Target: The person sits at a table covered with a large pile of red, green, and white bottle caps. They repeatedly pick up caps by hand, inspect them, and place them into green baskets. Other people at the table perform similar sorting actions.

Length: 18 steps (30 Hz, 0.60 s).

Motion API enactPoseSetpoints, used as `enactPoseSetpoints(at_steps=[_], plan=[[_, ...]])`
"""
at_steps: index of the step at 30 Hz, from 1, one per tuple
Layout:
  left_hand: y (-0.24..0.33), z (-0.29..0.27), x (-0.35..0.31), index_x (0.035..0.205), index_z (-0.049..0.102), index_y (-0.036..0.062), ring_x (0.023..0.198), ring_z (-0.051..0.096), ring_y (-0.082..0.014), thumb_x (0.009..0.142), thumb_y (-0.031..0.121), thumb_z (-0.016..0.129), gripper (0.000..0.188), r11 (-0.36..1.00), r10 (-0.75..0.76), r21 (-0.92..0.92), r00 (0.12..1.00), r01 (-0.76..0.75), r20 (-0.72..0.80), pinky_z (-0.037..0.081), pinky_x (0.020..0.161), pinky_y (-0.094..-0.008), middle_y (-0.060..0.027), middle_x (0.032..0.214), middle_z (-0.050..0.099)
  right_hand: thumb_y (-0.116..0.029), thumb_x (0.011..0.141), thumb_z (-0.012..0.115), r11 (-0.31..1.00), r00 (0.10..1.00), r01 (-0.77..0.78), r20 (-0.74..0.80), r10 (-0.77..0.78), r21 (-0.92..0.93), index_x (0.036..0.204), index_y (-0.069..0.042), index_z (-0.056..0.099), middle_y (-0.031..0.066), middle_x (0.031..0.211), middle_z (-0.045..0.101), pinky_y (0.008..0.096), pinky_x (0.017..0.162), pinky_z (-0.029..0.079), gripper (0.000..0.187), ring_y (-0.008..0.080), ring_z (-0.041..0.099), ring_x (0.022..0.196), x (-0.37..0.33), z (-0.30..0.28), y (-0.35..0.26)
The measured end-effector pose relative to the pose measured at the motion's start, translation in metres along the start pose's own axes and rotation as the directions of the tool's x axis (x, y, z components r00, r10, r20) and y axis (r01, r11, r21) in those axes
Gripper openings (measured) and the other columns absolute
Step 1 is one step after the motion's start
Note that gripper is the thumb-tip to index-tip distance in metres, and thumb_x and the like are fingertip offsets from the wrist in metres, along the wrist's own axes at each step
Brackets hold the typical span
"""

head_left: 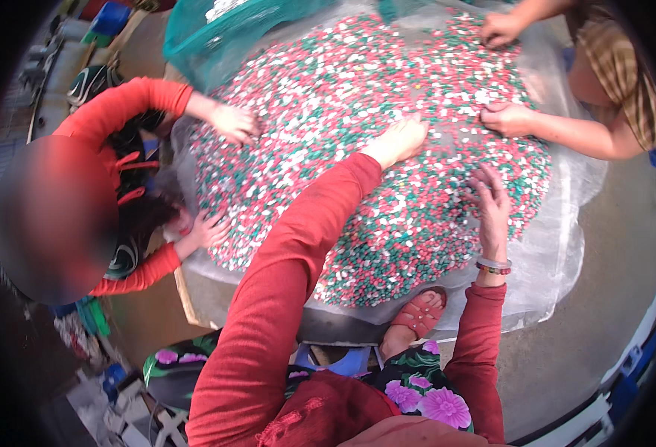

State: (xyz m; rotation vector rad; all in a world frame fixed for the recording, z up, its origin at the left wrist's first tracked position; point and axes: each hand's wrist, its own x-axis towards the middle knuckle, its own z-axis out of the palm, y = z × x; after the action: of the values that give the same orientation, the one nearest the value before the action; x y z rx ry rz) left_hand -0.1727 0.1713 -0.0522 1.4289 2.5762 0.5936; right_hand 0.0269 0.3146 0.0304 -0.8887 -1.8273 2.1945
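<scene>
A wide, thin layer of small red, white and green pieces (290,134), like pellets or beads, lies spread in front of me. Over its middle reaches my left hand (401,141), palm down. Its fingers are pressed together at the pieces, and whatever is between the fingertips is hidden. My right hand (492,197) rests at the right part of the layer, wrist bent, fingers apart and curved down onto the pieces; I see nothing held in it. Beneath the pieces is a translucent plastic sheet (566,246).
At the left, a person in orange-red sleeves (130,104) has both hands on the pieces. Another person's hands (510,119) work at the upper right. Green netting (201,45) lies at the far left edge. My sandalled foot (421,313) is by the near edge, beside a blue stool (343,361).
</scene>
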Motion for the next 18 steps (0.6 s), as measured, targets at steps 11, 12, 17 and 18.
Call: enactPoseSetpoints(at_steps=[11,12,17,18], plan=[[0.1,-0.095,-0.241,0.095,0.055,0.0031,0.103,0.058,-0.0347,0.092,0.02,0.05,0.018,-0.761,-0.404,-0.612,0.896,-0.217,0.184,0.05,0.087,-0.048,-0.0163,0.103,0.057,-0.006,0.084,0.05,0.371,0.585,0.794,0.771,-0.251,-0.482,0.122,-0.003,0.052,0.0201,0.122,0.053,0.0464,0.104,0.032,0.038,0.0357,0.044,0.122,-0.145,0.115,0.07],[0.097,-0.082,-0.269,0.093,0.054,0.0034,0.101,0.058,-0.0342,0.09,0.019,0.053,0.016,-0.776,-0.408,-0.572,0.903,-0.265,0.136,0.052,0.084,-0.0457,-0.0165,0.105,0.057,-0.014,0.086,0.051,0.297,0.501,0.849,0.844,-0.192,-0.436,0.126,-0.005,0.05,0.0152,0.129,0.048,0.0465,0.107,0.028,0.041,0.0341,0.036,0.129,-0.155,0.116,0.098],[0.09,-0.126,-0.376,0.098,0.055,0.0011,0.099,0.06,-0.0335,0.088,0.016,0.054,0.019,-0.559,-0.646,-0.764,0.747,-0.322,0.158,0.054,0.069,-0.0349,-0.017,0.104,0.057,-0.014,0.089,0.043,0.012,0.252,0.967,0.966,0.06,-0.253,0.137,-0.022,0.04,0.003,0.139,0.041,0.0446,0.095,0.044,0.048,0.0307,0.044,0.123,-0.122,0.154,0.094],[0.084,-0.137,-0.387,0.099,0.053,0.0002,0.098,0.06,-0.0345,0.09,0.017,0.051,0.02,-0.533,-0.656,-0.776,0.744,-0.338,0.127,0.056,0.072,-0.0393,-0.018,0.103,0.058,-0.014,0.091,0.04,0.039,0.341,0.933,0.911,0.233,-0.359,0.137,-0.024,0.039,0.0025,0.139,0.041,0.0445,0.086,0.051,0.047,0.0316,0.053,0.114,-0.113,0.158,0.075]])
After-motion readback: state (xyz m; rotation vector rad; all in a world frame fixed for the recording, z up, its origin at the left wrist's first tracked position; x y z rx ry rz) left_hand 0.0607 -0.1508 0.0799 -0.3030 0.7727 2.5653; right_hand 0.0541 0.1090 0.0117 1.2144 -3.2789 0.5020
